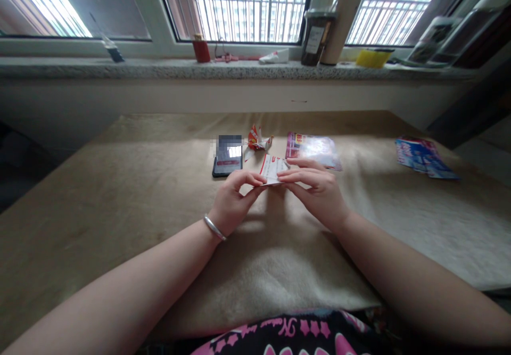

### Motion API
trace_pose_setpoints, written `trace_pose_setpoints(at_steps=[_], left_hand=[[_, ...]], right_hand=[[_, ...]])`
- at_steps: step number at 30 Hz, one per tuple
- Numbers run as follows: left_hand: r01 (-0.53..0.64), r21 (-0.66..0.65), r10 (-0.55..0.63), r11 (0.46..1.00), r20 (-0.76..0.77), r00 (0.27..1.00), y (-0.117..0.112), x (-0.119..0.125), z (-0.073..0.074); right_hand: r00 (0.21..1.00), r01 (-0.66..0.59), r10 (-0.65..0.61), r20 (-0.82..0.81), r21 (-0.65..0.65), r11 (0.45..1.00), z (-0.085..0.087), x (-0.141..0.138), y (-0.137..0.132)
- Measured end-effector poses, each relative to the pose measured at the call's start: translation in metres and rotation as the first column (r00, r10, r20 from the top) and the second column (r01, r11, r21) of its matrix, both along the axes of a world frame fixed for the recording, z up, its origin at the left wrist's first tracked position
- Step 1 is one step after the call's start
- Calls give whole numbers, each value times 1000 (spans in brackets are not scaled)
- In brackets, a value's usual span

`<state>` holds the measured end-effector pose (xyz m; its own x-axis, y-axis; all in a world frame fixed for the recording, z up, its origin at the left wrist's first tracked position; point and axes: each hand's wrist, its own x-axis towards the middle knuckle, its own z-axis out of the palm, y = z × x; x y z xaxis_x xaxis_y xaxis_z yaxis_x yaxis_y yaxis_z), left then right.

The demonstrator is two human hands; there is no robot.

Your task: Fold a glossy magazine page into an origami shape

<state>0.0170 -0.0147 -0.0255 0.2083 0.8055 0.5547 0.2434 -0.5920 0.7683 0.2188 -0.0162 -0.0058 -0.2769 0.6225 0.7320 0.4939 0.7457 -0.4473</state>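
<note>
A small folded piece of white paper with red print [272, 167] is held above the beige table cover [120, 195] at the middle. My left hand [233, 201], with a silver bangle at the wrist, pinches the paper's near left edge. My right hand [315, 184] presses its fingers closed on the paper's right side. Both hands meet at the paper's lower corner.
A dark phone [228, 159] lies just beyond my left hand, beside a folded red-and-white paper figure [257, 140]. A pink printed leaflet [313, 147] lies behind my right hand, a blue one [423, 155] at the far right. The windowsill [159, 68] carries a red cup, jars and a yellow sponge.
</note>
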Motion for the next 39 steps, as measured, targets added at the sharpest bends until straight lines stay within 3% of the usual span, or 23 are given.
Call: trace_pose_setpoints(at_steps=[9, 19, 31, 39], left_hand=[[-4, -53, 6, 999, 31, 1000, 1, -1, -1], [-23, -48, 24, 999, 20, 1000, 1, -1, -2], [-7, -39, 7, 999, 7, 1000, 0, -1, 1], [-36, 63, 42, 997, -95, 995, -3, 0, 5]], right_hand=[[997, 69, -68, 23, -48, 996, -2, 2, 2], [1000, -15, 15, 5, -4, 1000, 0, 6, 4], [1000, -13, 13, 22, -12, 1000, 2, 3, 2], [996, -47, 43, 76, 52, 998, 5, 1, 0]])
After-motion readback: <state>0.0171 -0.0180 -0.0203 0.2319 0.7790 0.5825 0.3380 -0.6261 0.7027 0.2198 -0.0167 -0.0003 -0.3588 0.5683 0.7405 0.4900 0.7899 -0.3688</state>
